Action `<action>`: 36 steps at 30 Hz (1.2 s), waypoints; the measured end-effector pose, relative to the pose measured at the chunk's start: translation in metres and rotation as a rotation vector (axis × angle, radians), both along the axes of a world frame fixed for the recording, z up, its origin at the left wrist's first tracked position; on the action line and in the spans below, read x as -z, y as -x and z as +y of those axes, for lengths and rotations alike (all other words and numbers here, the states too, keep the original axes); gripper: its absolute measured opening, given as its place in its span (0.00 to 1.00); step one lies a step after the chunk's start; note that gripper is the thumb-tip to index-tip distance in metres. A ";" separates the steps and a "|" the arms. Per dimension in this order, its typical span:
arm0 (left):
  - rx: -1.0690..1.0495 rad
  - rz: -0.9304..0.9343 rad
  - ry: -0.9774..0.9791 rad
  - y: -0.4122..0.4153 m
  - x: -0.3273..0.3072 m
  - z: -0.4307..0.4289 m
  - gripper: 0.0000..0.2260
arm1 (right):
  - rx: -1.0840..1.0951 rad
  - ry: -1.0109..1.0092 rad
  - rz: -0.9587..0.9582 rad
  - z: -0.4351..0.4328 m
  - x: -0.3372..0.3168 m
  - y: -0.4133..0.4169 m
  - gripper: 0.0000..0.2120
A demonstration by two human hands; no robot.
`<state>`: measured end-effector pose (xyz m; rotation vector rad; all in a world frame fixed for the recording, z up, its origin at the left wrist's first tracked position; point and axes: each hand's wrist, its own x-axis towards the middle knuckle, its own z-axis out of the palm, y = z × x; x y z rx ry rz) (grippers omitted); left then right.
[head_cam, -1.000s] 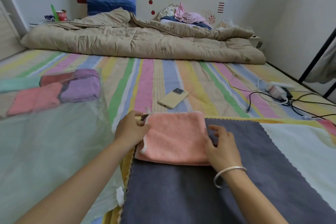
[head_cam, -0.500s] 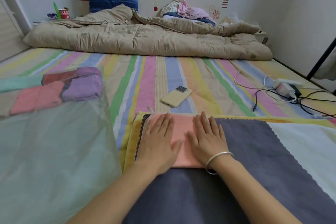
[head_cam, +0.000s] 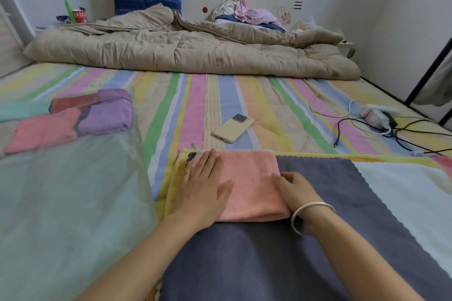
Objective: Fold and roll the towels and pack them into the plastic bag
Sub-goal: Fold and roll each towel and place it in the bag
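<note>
Palm down, the left hand [head_cam: 203, 186] lies flat with straight fingers on the left part of the folded pink towel [head_cam: 252, 186], covering that end of it. The right hand [head_cam: 297, 193], with a bracelet [head_cam: 294, 221] on its wrist, sits at the towel's right edge. Its fingertips are out of sight against the fold, so I cannot tell whether it pinches the edge or only rests there. The pink towel lies on a spread grey towel [head_cam: 354, 215] on the near part of the bed, and the grey one runs out of the frame at the bottom. Only strips of a yellow towel [head_cam: 171, 186] show from under it, and a white cloth [head_cam: 403, 190] to the right is cut off. Along the bed's left edge lies the plastic bag [head_cam: 73, 215] (its mouth cannot be made out). Rolled towels [head_cam: 107, 115] in purple, pink, red and teal show blurred through the film. A phone [head_cam: 232, 127] lies face down on the striped sheet [head_cam: 190, 105] beyond the pink towel, apart from it.
</note>
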<state>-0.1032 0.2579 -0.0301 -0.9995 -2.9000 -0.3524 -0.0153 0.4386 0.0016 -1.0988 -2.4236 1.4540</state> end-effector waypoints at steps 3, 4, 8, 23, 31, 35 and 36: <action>-0.037 0.044 0.061 -0.008 -0.015 0.003 0.32 | -0.019 -0.015 0.005 -0.001 -0.002 -0.001 0.16; -0.039 0.064 0.077 -0.013 -0.022 0.006 0.30 | -0.021 -0.009 0.010 0.000 -0.003 -0.002 0.16; 0.090 0.038 0.014 -0.034 -0.039 0.035 0.28 | -0.037 -0.029 0.048 0.011 -0.012 -0.013 0.15; 0.155 0.039 -0.466 -0.042 -0.007 0.071 0.13 | -0.117 0.022 0.220 0.009 -0.035 -0.020 0.11; -0.470 -0.750 -1.152 -0.011 -0.028 -0.001 0.13 | -0.437 -0.422 -0.019 -0.067 -0.043 0.012 0.17; -0.474 -0.911 -1.206 -0.006 -0.020 -0.009 0.11 | -0.470 -0.526 -0.126 -0.092 -0.036 0.021 0.18; -0.480 -0.894 -1.196 -0.004 -0.017 -0.010 0.09 | -0.474 -0.535 -0.122 -0.095 -0.034 0.021 0.17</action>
